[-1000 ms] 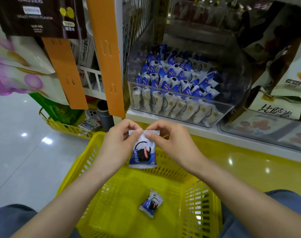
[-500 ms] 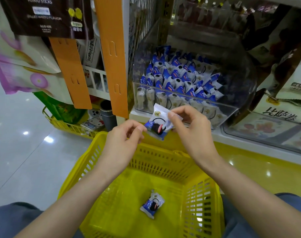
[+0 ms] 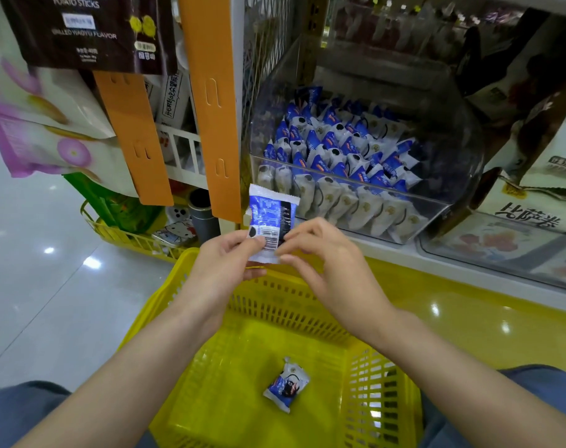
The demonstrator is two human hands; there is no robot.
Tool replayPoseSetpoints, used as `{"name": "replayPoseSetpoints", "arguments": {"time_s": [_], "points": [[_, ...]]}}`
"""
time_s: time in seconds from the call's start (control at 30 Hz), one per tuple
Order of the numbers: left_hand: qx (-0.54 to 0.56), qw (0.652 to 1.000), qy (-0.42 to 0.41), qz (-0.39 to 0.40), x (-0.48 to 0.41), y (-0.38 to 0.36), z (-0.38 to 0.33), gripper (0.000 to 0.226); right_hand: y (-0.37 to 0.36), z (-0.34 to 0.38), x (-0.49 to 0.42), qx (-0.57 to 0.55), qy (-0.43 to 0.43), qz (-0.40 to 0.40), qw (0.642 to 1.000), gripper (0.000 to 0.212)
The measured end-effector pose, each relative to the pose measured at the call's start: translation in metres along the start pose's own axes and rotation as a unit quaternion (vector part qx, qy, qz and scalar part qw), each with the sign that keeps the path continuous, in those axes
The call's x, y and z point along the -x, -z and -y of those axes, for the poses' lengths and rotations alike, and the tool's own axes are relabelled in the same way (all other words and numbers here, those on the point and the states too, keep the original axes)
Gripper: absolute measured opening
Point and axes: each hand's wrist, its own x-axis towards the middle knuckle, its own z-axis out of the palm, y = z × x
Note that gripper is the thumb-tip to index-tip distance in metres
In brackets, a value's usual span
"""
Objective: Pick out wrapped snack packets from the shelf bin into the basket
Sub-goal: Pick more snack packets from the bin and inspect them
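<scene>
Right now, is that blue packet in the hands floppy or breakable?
Probably light: the held packet stands upright from fingertip pinches by the left hand and right hand. So fairly stiff too. Dropping seems safe: another packet lies intact in the basket.

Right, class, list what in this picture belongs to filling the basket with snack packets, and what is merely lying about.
Belongs to the job:
held packet, pinched by left hand and right hand; yellow basket; packet in basket; shelf bin of packets.

Lying about:
orange strips; potato sticks bag; Hello Kitty item; grey tube.
</scene>
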Motion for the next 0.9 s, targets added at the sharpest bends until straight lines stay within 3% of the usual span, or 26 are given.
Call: {"name": "replayPoseSetpoints", "arguments": {"time_s": [0.07, 0.17, 0.3, 0.4, 0.47, 0.73, 0.9], "points": [[-0.012, 1.000, -0.017, -0.017, -0.002, 0.001, 0.001, 0.020, -0.003, 0.002, -0.002, -0.115, -0.131, -0.011, 0.985, 0.014], [-0.020, 0.999, -0.026, 0.010, -0.002, 0.000, 0.002, 0.021, -0.003, 0.002, -0.009, -0.316, -0.299, 0.021, 0.900, 0.017], [-0.053, 0.997, -0.042, 0.044, 0.001, -0.006, 0.005, 0.019, 0.001, 0.002, -0.010, -0.456, -0.310, 0.064, 0.832, 0.027], [-0.124, 0.981, -0.148, -0.011, 0.003, -0.007, 0.006, 0.020, -0.003, 0.001, -0.009, -0.475, -0.315, 0.050, 0.820, 0.023], [-0.158, 0.968, -0.196, -0.005, 0.007, -0.010, 0.006, 0.020, -0.007, 0.001, -0.007, -0.472, -0.318, 0.044, 0.821, 0.025], [-0.231, 0.951, -0.202, 0.030, 0.004, -0.005, 0.009, 0.029, -0.009, 0.000, -0.004, -0.486, -0.322, 0.041, 0.811, 0.033], [-0.333, 0.916, -0.223, 0.019, 0.001, 0.000, 0.014, 0.041, -0.015, 0.002, -0.003, -0.446, -0.302, 0.036, 0.842, 0.029]]}}
